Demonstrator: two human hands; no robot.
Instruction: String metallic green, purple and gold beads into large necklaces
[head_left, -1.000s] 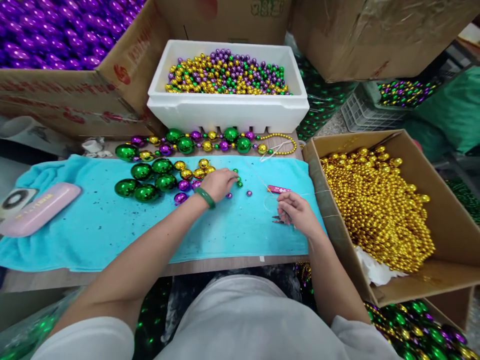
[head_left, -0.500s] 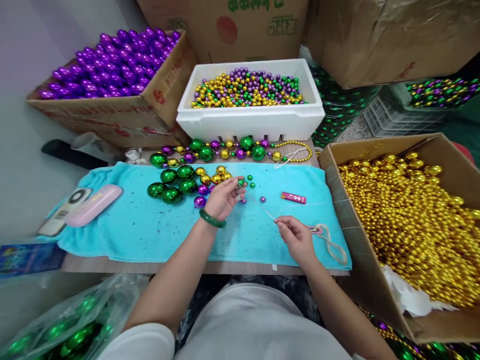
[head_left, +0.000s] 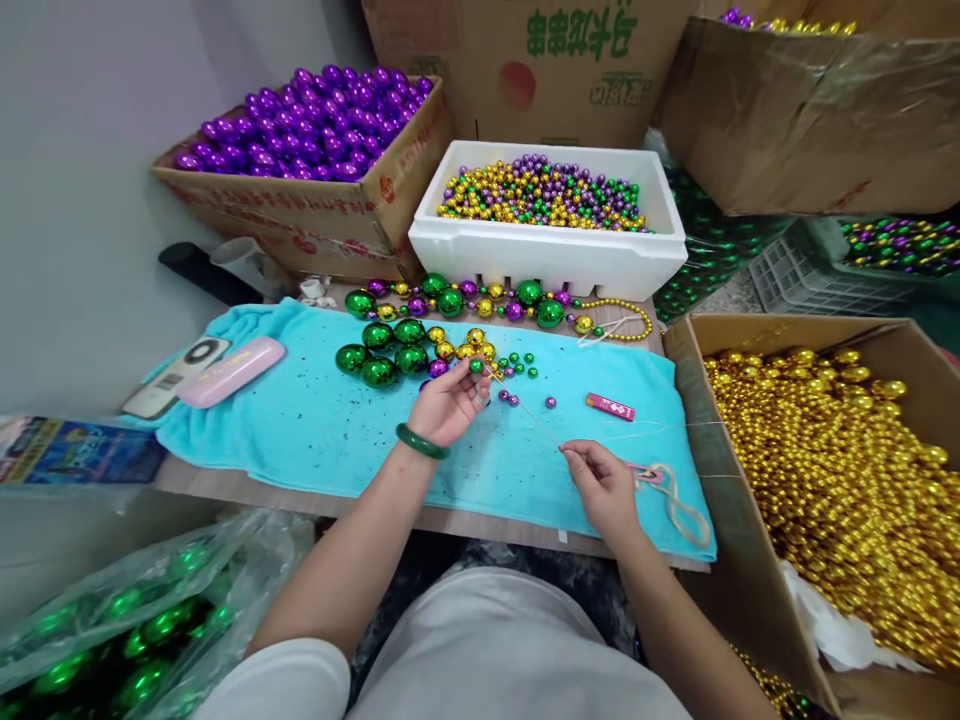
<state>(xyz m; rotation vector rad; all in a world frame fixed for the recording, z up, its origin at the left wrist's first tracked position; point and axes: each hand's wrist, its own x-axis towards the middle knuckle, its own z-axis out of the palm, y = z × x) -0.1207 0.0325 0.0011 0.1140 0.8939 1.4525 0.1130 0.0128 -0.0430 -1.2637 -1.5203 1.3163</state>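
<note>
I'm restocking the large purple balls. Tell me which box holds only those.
The open cardboard box at the back left, behind the turquoise towel. It holds only purple balls; the white foam box holds small mixed beads, and the right-hand box holds gold ones.

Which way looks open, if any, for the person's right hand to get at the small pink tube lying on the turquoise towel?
Probably yes: the pink tube lies just beyond the right hand on bare turquoise towel, though that hand pinches a needle.

Wood table, turquoise towel, bead strand, foam box
</note>
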